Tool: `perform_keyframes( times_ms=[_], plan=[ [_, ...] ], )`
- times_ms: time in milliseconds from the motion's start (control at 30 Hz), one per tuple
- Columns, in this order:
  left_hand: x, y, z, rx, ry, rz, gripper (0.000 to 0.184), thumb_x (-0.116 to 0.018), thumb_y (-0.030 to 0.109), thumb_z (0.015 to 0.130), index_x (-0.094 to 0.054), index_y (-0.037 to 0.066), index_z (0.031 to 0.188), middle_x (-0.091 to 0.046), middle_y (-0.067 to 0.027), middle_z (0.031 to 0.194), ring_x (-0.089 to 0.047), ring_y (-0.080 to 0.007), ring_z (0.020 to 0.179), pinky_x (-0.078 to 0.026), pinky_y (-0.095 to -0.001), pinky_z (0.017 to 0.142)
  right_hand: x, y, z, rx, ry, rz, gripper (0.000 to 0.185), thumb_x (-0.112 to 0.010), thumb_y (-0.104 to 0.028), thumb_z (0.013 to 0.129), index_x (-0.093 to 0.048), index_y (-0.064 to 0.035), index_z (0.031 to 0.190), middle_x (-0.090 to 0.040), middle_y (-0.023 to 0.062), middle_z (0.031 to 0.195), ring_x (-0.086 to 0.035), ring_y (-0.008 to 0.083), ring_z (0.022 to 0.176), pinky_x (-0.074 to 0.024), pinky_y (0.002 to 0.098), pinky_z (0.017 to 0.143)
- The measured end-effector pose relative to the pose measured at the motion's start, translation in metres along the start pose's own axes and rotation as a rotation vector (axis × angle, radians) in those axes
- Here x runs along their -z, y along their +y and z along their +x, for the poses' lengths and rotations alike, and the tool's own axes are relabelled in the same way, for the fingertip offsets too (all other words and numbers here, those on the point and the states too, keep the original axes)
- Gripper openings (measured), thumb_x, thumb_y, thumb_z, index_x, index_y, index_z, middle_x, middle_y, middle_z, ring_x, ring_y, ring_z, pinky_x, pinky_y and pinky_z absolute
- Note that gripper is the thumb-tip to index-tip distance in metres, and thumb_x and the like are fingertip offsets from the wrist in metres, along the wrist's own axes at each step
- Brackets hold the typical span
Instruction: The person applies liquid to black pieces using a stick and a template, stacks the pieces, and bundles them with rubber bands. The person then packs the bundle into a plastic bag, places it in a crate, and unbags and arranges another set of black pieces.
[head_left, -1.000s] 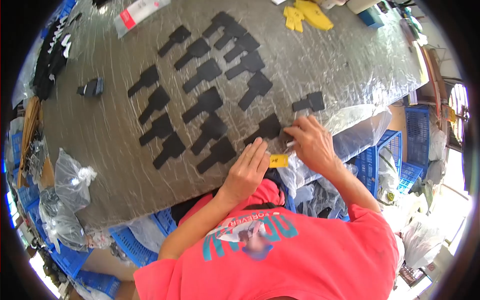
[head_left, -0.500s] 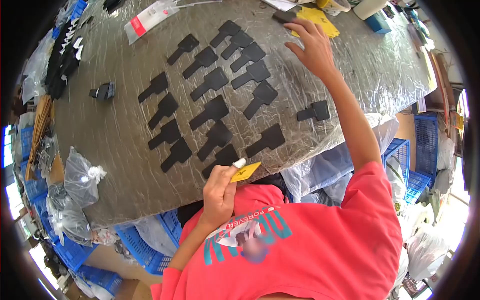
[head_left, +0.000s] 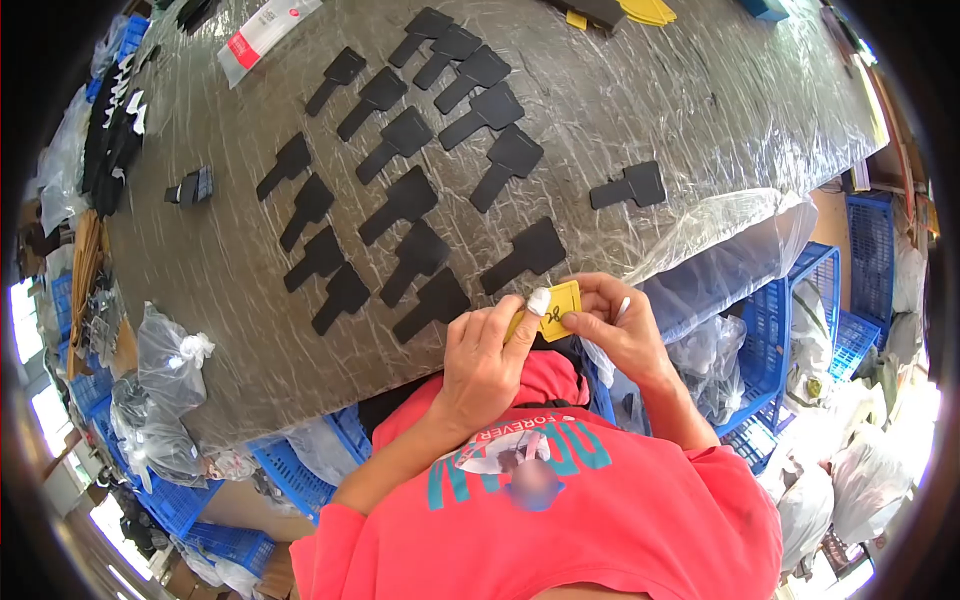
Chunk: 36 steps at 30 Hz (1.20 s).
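At the table's front edge, a yellow card (head_left: 562,309) with handwritten marks is held between both hands. My left hand (head_left: 488,352) pinches its left side, the thumb wrapped in white. My right hand (head_left: 622,325) grips its right side, with a small white item between the fingers. Just above them lies a black paddle-shaped piece (head_left: 526,256). Another black piece (head_left: 441,304) rests to the left of it. Several more such pieces (head_left: 405,203) are spread in rows over the film-covered table (head_left: 230,330). One separate black piece (head_left: 629,186) lies to the right.
Yellow cards (head_left: 650,10) and a dark block (head_left: 594,12) are at the far edge. A red-and-white packet (head_left: 262,38) lies at the back left, a small dark bundle (head_left: 190,187) at left. Blue crates (head_left: 768,345) and plastic bags (head_left: 168,365) surround the table.
My right hand has come back from the far edge to the yellow card beside my left hand. The dark block now lies released there. The view has shifted slightly.
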<state>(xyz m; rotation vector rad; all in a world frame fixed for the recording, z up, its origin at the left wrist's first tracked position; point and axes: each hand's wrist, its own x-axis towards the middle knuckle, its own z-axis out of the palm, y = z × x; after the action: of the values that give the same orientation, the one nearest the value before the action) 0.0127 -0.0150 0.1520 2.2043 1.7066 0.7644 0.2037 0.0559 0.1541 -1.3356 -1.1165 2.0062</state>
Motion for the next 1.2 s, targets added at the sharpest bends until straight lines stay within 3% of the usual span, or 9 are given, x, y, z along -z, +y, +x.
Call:
perform_keyframes(
  times_ms=[100, 200, 233, 333, 367, 467, 867, 1200],
  plan=[
    [-0.002, -0.003, -0.003, -0.039, 0.054, -0.009, 0.04, -0.064, 0.009, 0.082, -0.064, 0.004, 0.122, -0.056, -0.0098, 0.116, -0.058, -0.0235, 0.097, -0.042, -0.0366, 0.082, 0.009, -0.004, 0.01, 0.049, 0.004, -0.121, 0.044, -0.071, -0.004, 0.085, -0.057, 0.0026, 0.126, -0.067, 0.0003, 0.08, -0.046, 0.0008, 0.061, -0.0378, 0.0192, 0.054],
    [-0.008, -0.007, 0.004, -0.015, 0.122, 0.016, 0.039, -0.063, 0.006, 0.081, -0.062, 0.004, 0.12, -0.056, -0.01, 0.115, -0.058, -0.0249, 0.095, -0.043, -0.0371, 0.079, 0.003, -0.018, 0.019, 0.133, 0.081, -0.319, 0.042, -0.073, -0.004, 0.083, -0.06, 0.0001, 0.123, -0.066, -0.0001, 0.076, -0.045, 0.0001, 0.06, -0.0378, 0.0192, 0.054],
    [-0.011, -0.01, 0.01, 0.009, 0.13, 0.02, 0.038, -0.062, 0.004, 0.081, -0.061, 0.004, 0.119, -0.056, -0.0102, 0.114, -0.058, -0.0262, 0.094, -0.043, -0.0378, 0.076, 0.001, -0.027, 0.022, 0.111, 0.128, -0.447, 0.042, -0.075, -0.007, 0.079, -0.062, -0.0028, 0.119, -0.066, 0.0043, 0.081, -0.055, 0.007, 0.064, -0.0449, 0.0245, 0.059],
    [-0.027, -0.022, 0.022, 0.076, 0.136, 0.066, 0.034, -0.06, 0.005, 0.082, -0.06, 0.004, 0.116, -0.057, -0.0109, 0.112, -0.057, -0.0257, 0.092, -0.042, -0.0377, 0.073, 0.006, -0.025, 0.033, 0.41, 0.201, -0.78, 0.045, -0.077, -0.009, 0.076, -0.063, -0.0041, 0.118, -0.065, 0.0099, 0.095, -0.065, 0.0209, 0.082, -0.0513, 0.0323, 0.069],
    [-0.03, -0.023, 0.024, 0.088, 0.131, 0.07, 0.033, -0.061, 0.004, 0.082, -0.06, 0.003, 0.114, -0.058, -0.0107, 0.11, -0.057, -0.0265, 0.092, -0.042, -0.0381, 0.074, 0.009, -0.022, 0.035, 0.43, 0.176, -0.836, 0.047, -0.078, -0.011, 0.074, -0.063, -0.006, 0.118, -0.061, 0.0132, 0.105, -0.064, 0.0313, 0.099, -0.0524, 0.039, 0.079],
    [-0.035, -0.022, 0.026, 0.123, 0.114, 0.093, 0.029, -0.064, 0.001, 0.082, -0.06, 0.002, 0.111, -0.059, -0.01, 0.107, -0.056, -0.028, 0.092, -0.041, -0.0387, 0.075, 0.006, -0.016, 0.035, 0.476, 0.171, -0.936, 0.046, -0.077, -0.011, 0.074, -0.064, -0.0076, 0.117, -0.061, 0.0119, 0.105, -0.064, 0.0301, 0.097, -0.0524, 0.0388, 0.079],
    [-0.04, -0.024, 0.027, 0.104, 0.09, 0.104, 0.032, -0.063, 0.002, 0.079, -0.063, 0.004, 0.111, -0.059, -0.009, 0.112, -0.055, -0.0278, 0.099, -0.041, -0.0383, 0.082, 0.008, -0.01, 0.043, 0.454, 0.221, -0.843, 0.03, -0.076, -0.01, 0.079, -0.07, -0.009, 0.108, -0.062, 0.0079, 0.094, -0.066, 0.0236, 0.074, -0.0534, 0.0335, 0.066],
    [-0.036, -0.029, 0.022, 0.004, 0.041, 0.08, 0.037, -0.063, 0.007, 0.078, -0.067, 0.013, 0.115, -0.057, -0.0124, 0.119, -0.054, -0.0287, 0.103, -0.043, -0.0399, 0.083, 0.008, -0.009, 0.044, 0.463, 0.218, -0.809, 0.028, -0.076, -0.007, 0.078, -0.07, -0.0078, 0.106, -0.063, 0.0084, 0.094, -0.066, 0.0232, 0.074, -0.0534, 0.0326, 0.064]
  ],
)
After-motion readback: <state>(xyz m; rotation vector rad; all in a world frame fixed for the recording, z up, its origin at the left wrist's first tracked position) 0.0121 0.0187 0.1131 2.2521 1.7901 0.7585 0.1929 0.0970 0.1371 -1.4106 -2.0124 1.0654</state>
